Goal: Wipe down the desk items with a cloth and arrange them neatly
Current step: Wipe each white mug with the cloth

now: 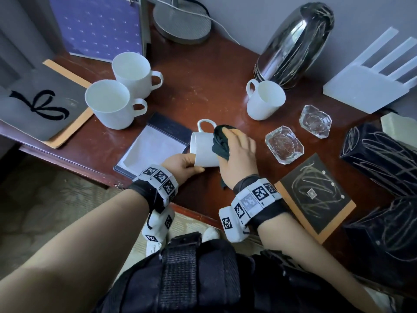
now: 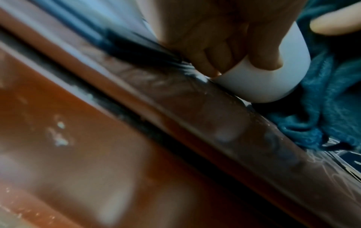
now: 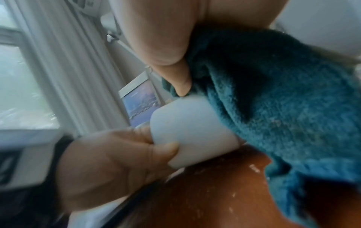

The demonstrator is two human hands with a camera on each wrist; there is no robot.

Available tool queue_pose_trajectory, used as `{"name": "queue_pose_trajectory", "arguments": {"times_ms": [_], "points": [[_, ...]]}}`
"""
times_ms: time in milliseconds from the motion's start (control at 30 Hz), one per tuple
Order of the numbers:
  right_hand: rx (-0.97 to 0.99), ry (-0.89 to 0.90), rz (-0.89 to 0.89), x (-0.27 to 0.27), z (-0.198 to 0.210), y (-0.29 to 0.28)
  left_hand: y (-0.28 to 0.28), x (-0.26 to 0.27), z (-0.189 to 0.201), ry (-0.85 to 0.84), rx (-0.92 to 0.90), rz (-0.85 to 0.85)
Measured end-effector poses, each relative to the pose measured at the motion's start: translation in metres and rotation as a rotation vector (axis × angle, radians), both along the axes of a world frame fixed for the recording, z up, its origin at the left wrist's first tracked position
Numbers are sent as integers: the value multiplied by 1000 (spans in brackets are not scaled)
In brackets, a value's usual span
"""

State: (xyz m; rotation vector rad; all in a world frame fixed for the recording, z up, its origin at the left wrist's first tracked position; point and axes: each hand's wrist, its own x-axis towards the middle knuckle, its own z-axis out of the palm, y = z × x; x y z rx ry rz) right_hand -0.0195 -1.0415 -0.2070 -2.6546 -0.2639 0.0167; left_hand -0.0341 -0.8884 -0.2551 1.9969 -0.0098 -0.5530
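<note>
Gripping tipped mug (image 1: 204,152), cloth (image 1: 222,141) against it.

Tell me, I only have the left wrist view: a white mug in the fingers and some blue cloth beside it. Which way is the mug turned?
Observer: On the head view the mug lies tilted on its side, handle pointing up and away, left hand gripping its base.
Operator: Who holds the cloth?
Observer: The right hand bunches the cloth and presses it against the mug's side.
Operator: Other mugs still waiting?
Observer: Three stand upright on the desk: two mugs together at the far left, one mug at the right by a shiny metal vase.
</note>
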Motion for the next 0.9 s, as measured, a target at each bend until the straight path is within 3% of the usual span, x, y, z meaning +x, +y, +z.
{"name": "queue_pose_trajectory", "arguments": {"times_ms": [200,333,433,533,600,667,800,900], "points": [[-234,-3,375,4,-3,13,-1,-1,-3,-1,-24,22],[-268,-235,600,3,-19,-22,-2,1,-5,-2,-98,97],[-346,-222,765,9,-24,-56,-1,6,-5,-1,-208,130],[-159,-148,569,14,-16,-64,-2,11,-2,5,-190,137],[3,-170,410,17,-6,-51,-3,10,0,12,-155,151],[70,-209,360,20,1,-28,-3,8,1,19,-123,157],[-73,-158,458,20,-5,0,-4,11,3,25,-58,167],[-142,-109,373,20,-10,-22,-3,14,4,27,-144,177]]}}
